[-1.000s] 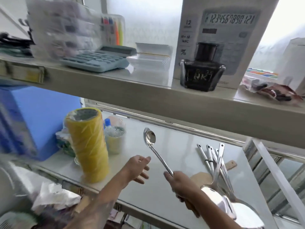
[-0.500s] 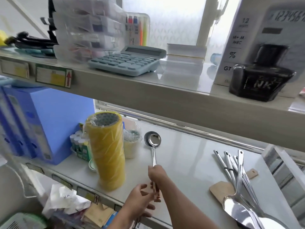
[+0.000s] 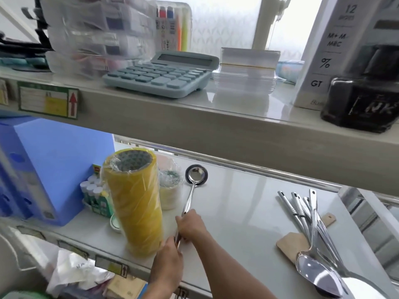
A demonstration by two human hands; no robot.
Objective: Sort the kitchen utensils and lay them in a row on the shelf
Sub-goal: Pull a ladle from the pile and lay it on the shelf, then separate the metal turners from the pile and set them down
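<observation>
A steel ladle (image 3: 192,186) lies on the white lower shelf (image 3: 237,212), bowl toward the back, just right of a yellow tape roll stack. My right hand (image 3: 191,225) grips the ladle's handle. My left hand (image 3: 167,264) touches the handle's near end at the shelf's front edge; its fingers look curled around it. At the right, a pile of steel utensils (image 3: 311,221) with large spoons (image 3: 317,275) rests crosswise on a wooden spatula (image 3: 291,242).
The yellow tape stack (image 3: 135,201), a wrapped tape roll (image 3: 170,190), glue bottles (image 3: 94,194) and a blue file box (image 3: 43,167) crowd the shelf's left. The upper shelf (image 3: 194,121) overhangs, holding a calculator (image 3: 159,74) and an ink bottle (image 3: 362,102).
The ladle came down from being held in the air and now lies on the shelf beside the tape stack. My left hand moved onto its handle end.
</observation>
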